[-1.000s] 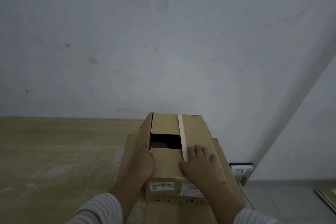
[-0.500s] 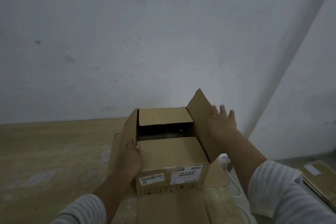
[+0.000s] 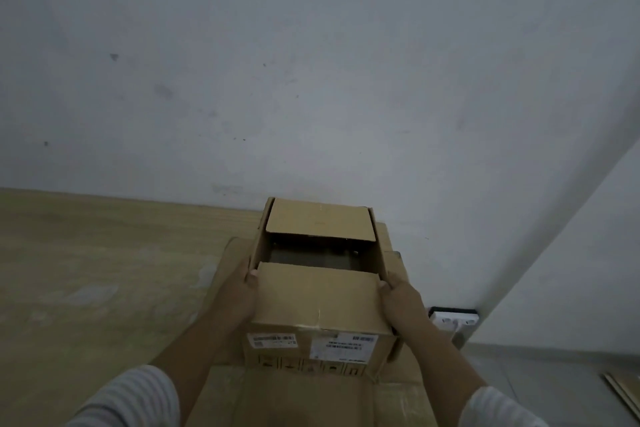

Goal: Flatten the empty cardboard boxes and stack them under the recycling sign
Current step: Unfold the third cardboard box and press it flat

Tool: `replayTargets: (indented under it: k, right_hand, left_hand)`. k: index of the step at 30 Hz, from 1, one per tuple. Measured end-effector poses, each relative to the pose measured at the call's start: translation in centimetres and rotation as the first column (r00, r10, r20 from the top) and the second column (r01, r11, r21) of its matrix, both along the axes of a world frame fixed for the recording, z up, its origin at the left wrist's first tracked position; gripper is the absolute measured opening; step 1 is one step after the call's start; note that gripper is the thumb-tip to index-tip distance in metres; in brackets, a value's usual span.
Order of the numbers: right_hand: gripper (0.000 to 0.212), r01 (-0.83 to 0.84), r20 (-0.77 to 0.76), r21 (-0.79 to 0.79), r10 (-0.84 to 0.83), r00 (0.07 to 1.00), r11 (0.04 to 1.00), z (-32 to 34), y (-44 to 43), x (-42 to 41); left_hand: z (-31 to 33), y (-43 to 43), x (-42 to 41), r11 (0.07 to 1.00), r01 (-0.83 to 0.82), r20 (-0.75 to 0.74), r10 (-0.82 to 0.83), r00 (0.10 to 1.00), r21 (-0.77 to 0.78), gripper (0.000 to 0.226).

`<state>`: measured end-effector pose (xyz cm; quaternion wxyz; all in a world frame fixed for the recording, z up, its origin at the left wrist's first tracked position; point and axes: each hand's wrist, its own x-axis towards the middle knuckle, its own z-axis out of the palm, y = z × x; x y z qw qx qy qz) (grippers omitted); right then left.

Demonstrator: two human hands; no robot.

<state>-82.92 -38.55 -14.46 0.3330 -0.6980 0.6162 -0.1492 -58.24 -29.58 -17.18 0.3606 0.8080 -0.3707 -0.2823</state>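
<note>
An open brown cardboard box [image 3: 317, 302] with white labels on its near face stands on a flattened sheet of cardboard [image 3: 311, 399]. Its two short flaps lie folded inward with a dark gap between them. My left hand [image 3: 240, 291] grips the box's left side, thumb hooked over the near flap's corner. On the opposite side, my right hand [image 3: 403, 300] grips the right wall, its thumb at the flap's right corner. The fingers of both hands are hidden behind the box walls.
The box stands on a pale wooden surface [image 3: 86, 270] against a white wall [image 3: 311, 80], close to a corner. A white power strip [image 3: 453, 319] with a cable lies right of the box. More flat cardboard [image 3: 623, 395] lies on the grey floor at far right.
The right long flap that my right hand held upright now hangs down out of sight. My right hand has come in to the box's right side. The left hand stays on the left side.
</note>
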Motion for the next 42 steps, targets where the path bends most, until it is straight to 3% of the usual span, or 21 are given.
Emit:
replayTargets:
  k: [5,7,10,14,15,19,22,25,27,29,30,33,37,42]
  right_hand:
    - [0.026,-0.069,-0.110,-0.059,0.062,0.992,0.996,-0.8,-0.6,0.0]
    - [0.039,-0.139,-0.230,-0.156,0.101,0.968,0.978,-1.2,-1.3,0.3]
    - [0.053,-0.348,-0.465,-0.221,0.215,0.859,0.911,-0.6,-2.1,1.6]
    - [0.049,-0.456,-0.537,-0.136,0.322,0.780,0.879,0.9,-1.9,2.9]
    - [0.046,-0.460,-0.522,-0.148,0.326,0.788,0.876,1.4,-1.9,2.8]
    - [0.031,-0.356,-0.211,-0.138,0.324,0.922,0.924,7.3,-1.3,2.1]
    - [0.020,-0.382,-0.039,-0.016,0.381,0.924,0.924,11.6,-1.4,0.2]
    - [0.016,-0.577,0.106,0.235,0.570,0.815,0.782,12.9,0.7,-0.8]
    - [0.018,-0.697,0.025,0.313,0.728,0.685,0.645,11.7,2.7,-0.4]
    - [0.037,-0.734,-0.170,0.335,0.804,0.569,0.590,8.9,4.5,0.3]
    - [0.047,-0.732,-0.247,0.318,0.798,0.550,0.603,7.4,5.1,0.7]
    - [0.056,-0.693,-0.317,0.208,0.718,0.620,0.690,4.2,6.1,1.3]
    - [0.044,-0.736,-0.449,0.077,0.683,0.577,0.672,1.9,6.7,1.5]
    - [0.031,-0.761,-0.549,-0.126,0.594,0.588,0.637,-0.3,6.5,1.7]
  left_hand:
    - [-0.6,0.5,0.7,0.994,-0.101,-0.240,0.089,0.967,-0.039,0.056]
    - [-1.7,1.3,1.7,0.990,-0.138,-0.327,0.122,0.937,-0.029,0.059]
    - [-3.5,3.2,3.2,0.960,-0.260,-0.298,0.279,0.913,0.102,0.061]
    - [-3.0,4.8,4.2,0.889,-0.439,-0.286,0.457,0.842,0.130,0.061]
    - [-2.7,4.8,4.5,0.889,-0.444,-0.250,0.457,0.853,0.113,0.058]
    - [-0.6,5.6,4.6,0.887,-0.458,-0.067,0.461,0.885,0.064,0.051]
    - [0.9,6.0,4.0,0.897,-0.414,0.151,0.393,0.907,0.157,0.061]
    - [1.9,5.8,2.5,0.919,-0.288,0.348,0.186,0.919,0.270,0.056]
    - [2.1,5.4,1.7,0.946,-0.170,0.360,0.062,0.931,0.275,0.054]
    - [2.1,5.2,1.2,0.966,-0.036,0.325,-0.051,0.944,0.257,0.056]
    - [2.2,5.3,0.9,0.967,0.006,0.321,-0.091,0.943,0.254,0.057]
    - [2.2,5.8,0.1,0.973,0.052,0.296,-0.120,0.948,0.225,0.057]
    - [2.1,5.9,-0.3,0.989,0.030,0.178,-0.056,0.982,0.144,0.054]
    - [2.2,3.7,-1.1,0.987,-0.003,0.280,-0.043,0.959,0.162,0.046]
